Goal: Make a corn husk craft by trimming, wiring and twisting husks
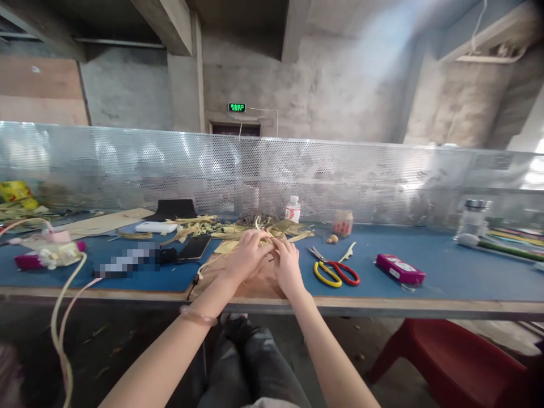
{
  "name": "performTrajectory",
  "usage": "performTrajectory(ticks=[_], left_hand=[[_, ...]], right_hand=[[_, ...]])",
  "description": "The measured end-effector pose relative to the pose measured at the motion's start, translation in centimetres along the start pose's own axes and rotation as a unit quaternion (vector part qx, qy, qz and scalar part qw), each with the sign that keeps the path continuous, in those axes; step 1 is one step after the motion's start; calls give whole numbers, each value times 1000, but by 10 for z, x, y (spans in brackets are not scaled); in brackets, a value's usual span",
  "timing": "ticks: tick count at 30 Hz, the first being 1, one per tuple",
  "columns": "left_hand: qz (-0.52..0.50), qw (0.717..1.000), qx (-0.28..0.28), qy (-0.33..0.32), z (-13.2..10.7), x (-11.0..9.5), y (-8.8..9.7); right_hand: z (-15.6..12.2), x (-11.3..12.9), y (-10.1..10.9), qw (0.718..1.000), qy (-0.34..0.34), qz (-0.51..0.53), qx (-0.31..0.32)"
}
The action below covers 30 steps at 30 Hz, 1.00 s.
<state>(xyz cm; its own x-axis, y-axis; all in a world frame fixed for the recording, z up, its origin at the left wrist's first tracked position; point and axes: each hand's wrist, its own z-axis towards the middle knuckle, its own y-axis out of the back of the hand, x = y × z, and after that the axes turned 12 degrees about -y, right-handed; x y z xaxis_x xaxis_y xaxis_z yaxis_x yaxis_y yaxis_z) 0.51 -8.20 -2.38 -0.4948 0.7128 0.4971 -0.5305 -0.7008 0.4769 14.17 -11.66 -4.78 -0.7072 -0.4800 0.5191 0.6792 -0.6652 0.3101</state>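
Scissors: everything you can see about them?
The scissors have metal-looking blades and looped handles, one yellow, one red. They lie on the blue tabletop, right of the right hand, blades slightly parted and pointing away and leftward, loops toward the person. Neither hand touches them; a pale scrap lies close beside the red handle.

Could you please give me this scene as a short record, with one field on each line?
Left hand: over the brown board; bangle on the wrist
Right hand: close beside the left, over the same board
Held item: cannot tell, the hands hide it
Right of hands: scissors with one yellow and one red handle, then purple box
Beyond hands: pale strips, white-capped bottle
Table top: blue
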Motion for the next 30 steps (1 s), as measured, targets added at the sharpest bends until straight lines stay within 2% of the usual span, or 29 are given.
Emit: performTrajectory(ticks=[3, 6, 10, 13, 20, 24, 30], left_hand=[[7, 1000, 4, -2, -1, -1, -1], [2, 1000, -13, 23, -3, 0, -2], [18, 999, -19, 43, -3, 2, -3], [21, 998, -12, 54, 0, 1, -1], [-29, 998, 34, 50, 0, 2, -1], [-49, 997, 39, 44, -2, 5, -7], [-52, 997, 27, 59, -2, 5, -10]], right_hand=[[-2, -6, -2, 996, -51, 73, -19], [-3, -7, 3, 988, -96, 115, -35], [-2, -8, 8, 980, -136, 144, 34], [-2, -9, 8, 983, -141, 115, 22], [-3, -7, 10, 987, -146, -59, -22], [-2, -6, 11, 983, -178, -45, -29], [-1, -4, 13, 983, -182, 19, 21]])
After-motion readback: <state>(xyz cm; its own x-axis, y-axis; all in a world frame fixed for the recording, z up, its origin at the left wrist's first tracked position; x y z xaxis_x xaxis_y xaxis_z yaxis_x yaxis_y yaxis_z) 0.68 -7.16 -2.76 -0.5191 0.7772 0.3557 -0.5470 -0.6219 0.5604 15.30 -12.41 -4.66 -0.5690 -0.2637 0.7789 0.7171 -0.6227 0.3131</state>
